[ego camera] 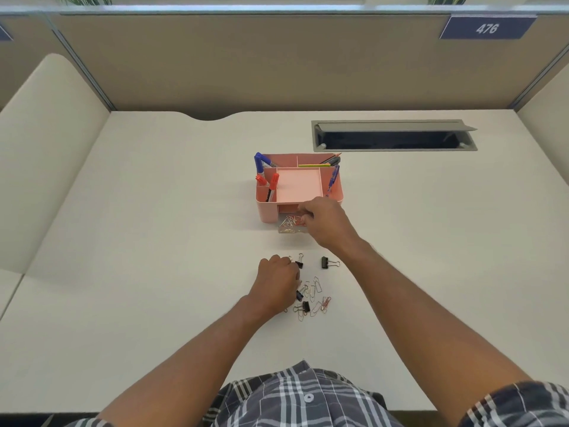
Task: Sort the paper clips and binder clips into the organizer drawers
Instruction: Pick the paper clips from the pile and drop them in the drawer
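A pink desk organizer (pixel 266 211) stands mid-desk with a clear drawer (pixel 288 227) pulled out at its front, holding several paper clips. My right hand (pixel 326 223) hovers over that drawer, fingertips pinched on what looks like a red paper clip (pixel 301 222). My left hand (pixel 277 283) rests on the desk over a loose pile of paper clips (pixel 315 295) and black binder clips (pixel 305 306), fingers curled; what it grips is hidden. One binder clip (pixel 326 262) lies apart to the right, another (pixel 299 262) by the left knuckles.
Pens and markers (pixel 271 183) stand in the organizer's top compartments. A grey cable hatch (pixel 394 135) is open at the back right of the white desk. Beige partition walls (pixel 277 63) enclose the desk on three sides.
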`<state>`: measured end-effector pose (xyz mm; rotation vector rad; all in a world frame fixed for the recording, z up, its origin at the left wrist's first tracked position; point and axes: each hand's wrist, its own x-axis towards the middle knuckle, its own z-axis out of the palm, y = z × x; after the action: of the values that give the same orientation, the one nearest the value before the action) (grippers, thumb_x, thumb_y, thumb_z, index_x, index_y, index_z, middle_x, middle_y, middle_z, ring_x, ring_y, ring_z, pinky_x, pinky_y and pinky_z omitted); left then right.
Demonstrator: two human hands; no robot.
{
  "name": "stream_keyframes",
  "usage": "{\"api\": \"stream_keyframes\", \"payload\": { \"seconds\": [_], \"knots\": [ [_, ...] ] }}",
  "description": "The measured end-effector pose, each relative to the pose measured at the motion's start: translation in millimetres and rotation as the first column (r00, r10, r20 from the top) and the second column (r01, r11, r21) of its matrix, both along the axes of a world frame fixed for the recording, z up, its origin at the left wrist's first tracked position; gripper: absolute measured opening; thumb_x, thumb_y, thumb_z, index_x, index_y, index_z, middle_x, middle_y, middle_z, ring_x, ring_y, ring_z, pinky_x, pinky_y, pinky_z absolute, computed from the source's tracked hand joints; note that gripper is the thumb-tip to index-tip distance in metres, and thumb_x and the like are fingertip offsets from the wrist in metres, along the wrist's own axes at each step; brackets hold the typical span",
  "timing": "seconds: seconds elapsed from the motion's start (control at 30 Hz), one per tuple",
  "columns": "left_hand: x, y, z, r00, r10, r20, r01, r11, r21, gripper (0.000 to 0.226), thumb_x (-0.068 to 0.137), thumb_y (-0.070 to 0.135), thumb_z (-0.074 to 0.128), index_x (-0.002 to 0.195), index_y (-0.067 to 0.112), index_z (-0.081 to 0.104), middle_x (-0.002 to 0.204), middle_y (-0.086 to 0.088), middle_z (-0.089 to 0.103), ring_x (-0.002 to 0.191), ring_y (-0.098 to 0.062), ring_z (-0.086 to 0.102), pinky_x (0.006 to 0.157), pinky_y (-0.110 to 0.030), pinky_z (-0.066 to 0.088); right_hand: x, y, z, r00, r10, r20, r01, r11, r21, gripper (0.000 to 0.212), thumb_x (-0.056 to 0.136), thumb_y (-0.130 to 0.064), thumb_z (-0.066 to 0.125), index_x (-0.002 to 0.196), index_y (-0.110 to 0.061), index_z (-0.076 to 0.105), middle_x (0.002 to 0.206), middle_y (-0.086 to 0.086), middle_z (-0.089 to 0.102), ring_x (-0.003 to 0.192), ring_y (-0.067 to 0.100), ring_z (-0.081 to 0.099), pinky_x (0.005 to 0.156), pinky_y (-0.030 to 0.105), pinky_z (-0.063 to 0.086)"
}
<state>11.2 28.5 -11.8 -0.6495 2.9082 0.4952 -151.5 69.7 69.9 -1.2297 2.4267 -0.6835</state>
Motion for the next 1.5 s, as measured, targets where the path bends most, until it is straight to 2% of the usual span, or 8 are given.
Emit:
{"api": "stream_keyframes", "payload": {
  "seconds": [0.23,0.3,0.4,0.53,0.87,1.07,1.33,1.5],
  "knots": [
    [-0.6,1.1,4.2,0.999,0.042,-0.018,-0.04,0.992,0.117,0.013,0.089,0.014,0.053,0.08,0.024,0.056,0.086,0.006,0.063,0.089,-0.021,0.053,0.08,-0.036,0.039,11.2,38.1,9.5,0.991,-0.056,0.121,0.082,0.971,-0.224,0.021,0.092,-0.008,0.056,0.1,-0.014,0.074,0.093,0.0,0.072,0.083,0.013,0.063,0.073,0.024,0.051],
    [-0.2,1.3,8.3,0.993,0.11,-0.034,-0.101,0.975,0.197,0.02,0.087,0.011,0.053,0.073,0.026,0.053,0.079,0.009,0.062,0.084,-0.02,0.053,0.082,-0.037,0.04,19.8,52.2,1.4,0.976,-0.069,0.204,0.082,0.995,-0.056,0.02,0.091,-0.009,0.056,0.095,-0.015,0.074,0.091,0.001,0.07,0.074,0.014,0.061,0.064,0.024,0.049],
    [2.6,-1.0,8.3,0.967,0.235,-0.101,-0.188,0.921,0.342,0.016,0.086,0.01,0.059,0.075,0.021,0.06,0.076,0.01,0.064,0.08,-0.018,0.059,0.079,-0.034,0.045,33.7,70.3,-23.9,0.991,-0.066,0.114,0.032,0.96,0.279,0.016,0.089,-0.014,0.058,0.09,-0.011,0.073,0.096,0.005,0.071,0.087,0.024,0.064,0.074,0.031,0.052],
    [8.5,-0.4,9.8,0.917,0.368,-0.152,-0.258,0.841,0.476,0.01,0.089,0.011,0.061,0.082,0.018,0.063,0.077,0.009,0.065,0.074,-0.014,0.059,0.07,-0.03,0.048,53.1,81.7,-47.8,0.996,-0.061,0.06,0.028,0.894,0.447,0.017,0.086,-0.024,0.063,0.09,-0.007,0.065,0.1,0.011,0.063,0.092,0.032,0.061,0.073,0.032,0.047],
    [15.0,0.3,2.5,0.854,0.479,-0.201,-0.292,0.762,0.578,0.013,0.09,0.01,0.06,0.086,0.022,0.06,0.079,0.011,0.062,0.07,-0.012,0.057,0.069,-0.034,0.052,64.5,75.6,-64.9,1.0,-0.028,0.015,0.021,0.938,0.346,0.005,0.089,-0.01,0.054,0.09,-0.009,0.058,0.098,0.011,0.056,0.087,0.031,0.058,0.065,0.031,0.039],
    [14.7,2.7,2.4,0.854,0.476,-0.209,-0.289,0.769,0.57,0.014,0.09,0.007,0.06,0.087,0.021,0.061,0.08,0.013,0.061,0.075,-0.01,0.057,0.07,-0.026,0.049,65.9,69.5,-64.0,0.999,-0.031,-0.016,0.035,0.939,0.343,0.023,0.083,0.002,0.048,0.101,-0.005,0.061,0.104,0.013,0.058,0.091,0.031,0.058,0.072,0.034,0.045],
    [16.0,1.4,-1.2,0.845,0.488,-0.218,-0.293,0.764,0.575,0.013,0.091,0.008,0.059,0.092,0.02,0.063,0.083,0.012,0.062,0.078,-0.012,0.059,0.074,-0.031,0.052,71.3,73.5,-65.6,0.999,-0.05,0.014,0.042,0.939,0.341,0.021,0.079,-0.001,0.049,0.066,-0.013,0.038,0.08,0.007,0.044,0.074,0.027,0.044,0.052,0.029,0.027],
    [16.5,2.2,-1.9,0.841,0.49,-0.232,-0.294,0.772,0.564,0.014,0.092,0.007,0.058,0.097,0.018,0.064,0.089,0.01,0.063,0.083,-0.012,0.059,0.079,-0.032,0.052,72.8,77.6,-71.1,0.999,-0.041,0.013,0.036,0.957,0.289,0.009,0.087,-0.01,0.056,0.096,-0.008,0.059,0.104,0.01,0.053,0.097,0.028,0.052,0.071,0.03,0.04]
  ]
}}
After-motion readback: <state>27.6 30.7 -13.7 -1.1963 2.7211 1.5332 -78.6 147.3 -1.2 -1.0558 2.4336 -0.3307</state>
